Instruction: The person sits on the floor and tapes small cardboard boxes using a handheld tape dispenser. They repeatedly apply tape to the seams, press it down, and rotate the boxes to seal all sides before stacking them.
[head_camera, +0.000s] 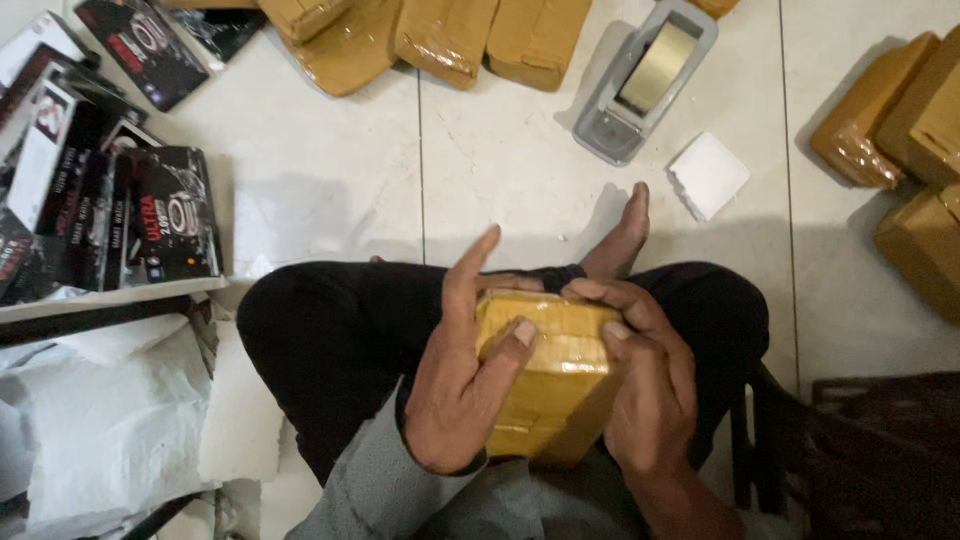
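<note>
On the lap of the seated person, near the lower middle of the view, lies the parcel (545, 375), a small box wrapped in yellowish-brown tape. Both hands are clamped on it.

Step in hand, by judgement: the tape wrap is being pressed flat along the top face and edges of the parcel.

Hand pose:
- The left hand (460, 385) grips the left side. Its thumb lies across the top face, and its index finger points away toward the far floor, lifted clear of the wrap.
- The right hand (650, 395) grips the right side. Its fingers curl over the far top edge, and its thumb presses on the top face close to the left thumb.

Next move, by judgement: any further smoothing calls for firm thumb pressure along the seams, with the parcel held steady against the legs.

Surroundings:
- A tape dispenser (648, 78) lies on the tiled floor (500, 170), far from the hands, with a white pad (708, 174) just right of it.
- Finished brown parcels (440, 38) lie at the far edge, and more (905, 150) at the right.
- Black printed boxes (110, 210) are stacked at the left.
- White wrapping sheets (120, 420) lie at the near left.
- A bare foot (620, 235) rests on the floor just beyond the parcel.
</note>
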